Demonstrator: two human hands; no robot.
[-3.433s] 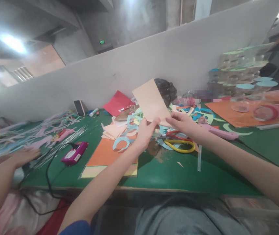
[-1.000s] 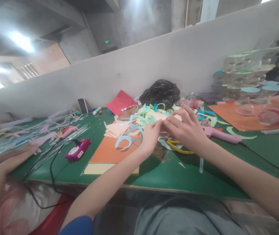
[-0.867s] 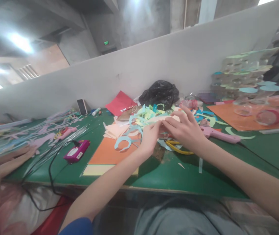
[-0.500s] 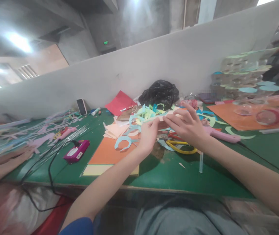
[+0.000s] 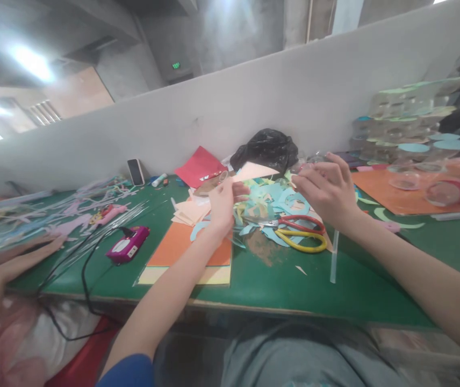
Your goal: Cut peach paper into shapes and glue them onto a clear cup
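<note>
My left hand (image 5: 222, 207) is closed on a pale peach piece of paper (image 5: 256, 171), pinched at its left end. The paper comes to a point on the right and is held above a heap of paper scraps (image 5: 268, 196). To the right, apart from the paper, is my right hand (image 5: 326, 191), its fingers bent and drawn together. What they hold, if anything, is hidden. Scissors (image 5: 300, 232) with one red and one yellow handle lie below the hands. More peach paper (image 5: 192, 211) and orange sheets (image 5: 187, 244) lie by my left forearm.
A black plastic bag (image 5: 264, 150) and red paper (image 5: 201, 167) sit at the back. On the left are a magenta power block (image 5: 128, 245) with a black cable, a phone (image 5: 135, 172) and another person's arm (image 5: 24, 258). Stacked clear cups (image 5: 409, 123) stand at the right.
My hands have moved apart, the left a little leftward with the paper, the right away to the right. The scissors and scraps between them now show more fully.
</note>
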